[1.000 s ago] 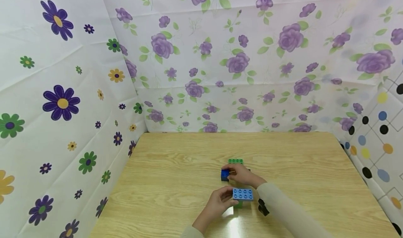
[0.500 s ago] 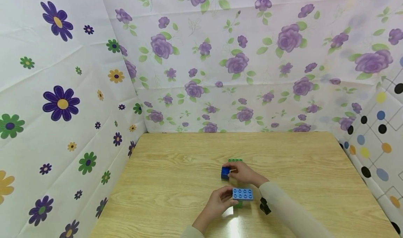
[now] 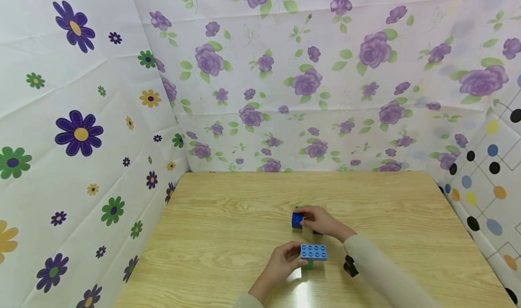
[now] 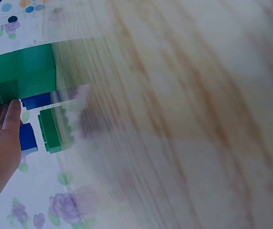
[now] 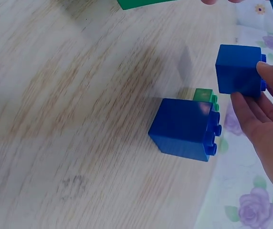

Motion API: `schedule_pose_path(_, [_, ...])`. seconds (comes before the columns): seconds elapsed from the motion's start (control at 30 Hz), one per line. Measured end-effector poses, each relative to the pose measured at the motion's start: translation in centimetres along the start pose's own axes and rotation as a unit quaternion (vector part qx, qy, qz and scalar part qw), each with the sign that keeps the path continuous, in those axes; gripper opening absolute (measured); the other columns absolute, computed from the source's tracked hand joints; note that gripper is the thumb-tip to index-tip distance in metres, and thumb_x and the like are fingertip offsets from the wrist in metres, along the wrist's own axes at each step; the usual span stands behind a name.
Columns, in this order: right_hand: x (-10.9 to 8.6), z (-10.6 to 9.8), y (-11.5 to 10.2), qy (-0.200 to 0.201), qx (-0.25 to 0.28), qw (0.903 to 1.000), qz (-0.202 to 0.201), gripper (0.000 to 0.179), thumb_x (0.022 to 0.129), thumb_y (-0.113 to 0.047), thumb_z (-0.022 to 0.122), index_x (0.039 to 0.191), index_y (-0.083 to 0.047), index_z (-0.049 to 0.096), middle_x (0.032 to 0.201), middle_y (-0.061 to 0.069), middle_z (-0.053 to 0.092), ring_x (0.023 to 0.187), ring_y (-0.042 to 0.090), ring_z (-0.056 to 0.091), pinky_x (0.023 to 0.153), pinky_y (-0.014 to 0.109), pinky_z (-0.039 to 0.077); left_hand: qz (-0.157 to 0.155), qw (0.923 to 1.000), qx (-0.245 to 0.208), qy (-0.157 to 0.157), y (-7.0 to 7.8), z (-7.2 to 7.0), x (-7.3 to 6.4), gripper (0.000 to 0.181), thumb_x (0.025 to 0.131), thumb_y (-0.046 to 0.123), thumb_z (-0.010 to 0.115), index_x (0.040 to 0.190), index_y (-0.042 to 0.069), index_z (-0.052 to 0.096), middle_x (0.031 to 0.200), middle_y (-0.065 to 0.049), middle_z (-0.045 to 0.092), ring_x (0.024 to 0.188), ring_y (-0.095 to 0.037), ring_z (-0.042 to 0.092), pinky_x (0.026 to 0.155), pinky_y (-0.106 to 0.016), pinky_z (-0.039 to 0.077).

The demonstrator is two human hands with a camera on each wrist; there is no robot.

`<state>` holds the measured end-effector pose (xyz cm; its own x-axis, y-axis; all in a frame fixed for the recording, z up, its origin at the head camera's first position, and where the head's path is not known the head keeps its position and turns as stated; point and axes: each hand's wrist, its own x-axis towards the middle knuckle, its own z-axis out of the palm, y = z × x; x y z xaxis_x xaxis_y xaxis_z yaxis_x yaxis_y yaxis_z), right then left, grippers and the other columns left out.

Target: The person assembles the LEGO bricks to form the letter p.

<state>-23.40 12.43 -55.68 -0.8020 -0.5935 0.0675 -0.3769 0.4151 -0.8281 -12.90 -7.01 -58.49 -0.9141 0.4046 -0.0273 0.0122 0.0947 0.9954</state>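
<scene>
Centrally, holds a dark blue brick (image 3: 297, 220) in the right hand (image 3: 320, 220), pinched between thumb and fingertips, grip closed to no more than the brick's width. Sits right at the fingertips, well out from the palm, and juts past them toward the left. Shows studs on top; takes the thumb on the near side and the fingers on the far side. Appears raised off the table (image 3: 228, 235) in the right wrist view.

Also holds, in the left hand (image 3: 281, 262), a light blue brick (image 3: 313, 251) with eight studs up, and directly beneath it a green piece (image 3: 308, 265). Grips at the left end, thumb near and fingers bent round the far corner; extends to the right, beyond the grasp. Lies nearer the body than the dark blue brick, and well apart from it. Cannot tell how firmly light blue and green fit together.

Lists further, on the table, a second dark blue brick (image 5: 182, 128), near the pinched one but apart from it, and mostly covered by the right hand in the head view. Adds another green brick (image 5: 203, 94), partly hidden behind; cannot tell whether touching.
</scene>
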Motion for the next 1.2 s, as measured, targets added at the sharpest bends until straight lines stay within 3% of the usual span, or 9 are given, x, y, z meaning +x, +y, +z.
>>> schedule_pose_path(0.63, [-2.5, -1.8, -0.7, 0.008, 0.015, 0.9993, -0.034, 0.040, 0.097, -0.011, 0.058, 0.134, 0.002, 0.052, 0.132, 0.022, 0.054, 0.117, 0.038, 0.055, 0.093, 0.043, 0.053, -0.012, 0.9999, 0.002, 0.006, -0.3, 0.2, 0.1, 0.035, 0.084, 0.007, 0.074, 0.117, 0.007, 0.064, 0.115, -0.004, 0.066, 0.114, -0.020, 0.060, 0.098, -0.025, 0.049])
schedule_pose_path(1.2, [-4.1, -2.7, -1.5, -0.003, 0.042, 0.9980, -0.047, 0.039, 0.099, -0.013, 0.055, 0.137, -0.004, 0.050, 0.133, 0.020, 0.052, 0.118, 0.036, 0.054, 0.098, 0.043, 0.050, -0.016, 0.9998, 0.000, 0.007, 0.0, 0.2, 0.1, 0.037, 0.084, 0.006, 0.074, 0.119, 0.007, 0.064, 0.117, -0.005, 0.065, 0.115, -0.021, 0.059, 0.099, -0.025, 0.049])
